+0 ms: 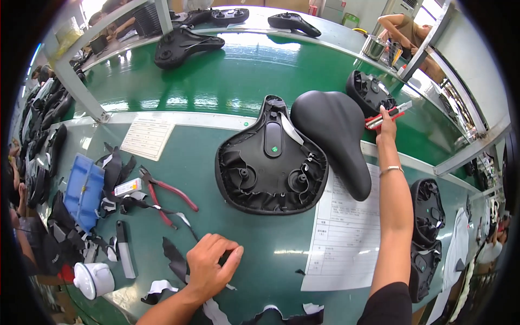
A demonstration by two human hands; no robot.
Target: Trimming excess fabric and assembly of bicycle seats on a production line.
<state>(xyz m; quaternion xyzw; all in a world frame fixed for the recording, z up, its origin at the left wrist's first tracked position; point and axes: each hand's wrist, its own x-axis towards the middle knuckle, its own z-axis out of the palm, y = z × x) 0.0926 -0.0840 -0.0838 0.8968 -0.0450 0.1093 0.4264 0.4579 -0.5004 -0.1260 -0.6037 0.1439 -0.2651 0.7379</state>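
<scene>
My right hand (pixel 385 129) reaches forward over the edge of the green belt, closed around a red utility knife (pixel 400 109) with its blade out. Near it, a bicycle saddle (pixel 371 89) lies underside up on the belt. My left hand (pixel 212 266) is low over the bench among black scraps, fingers curled toward the thumb; what they hold, if anything, is hidden. Ahead of it lies an upturned saddle (pixel 252 173) with gathered black cover edges and a white strip along its nose. A smooth black saddle (pixel 331 122) leans against its right side, top up.
Red-handled pliers (pixel 165 189), a blue tray (pixel 85 189), a white enamel mug (pixel 95 280) and cover scraps lie left. A printed sheet (pixel 341 244) is under the smooth saddle. More saddles (pixel 428 211) stand right. Metal posts (pixel 81 89) frame the green belt (pixel 271 70). A person (pixel 403 32) works beyond.
</scene>
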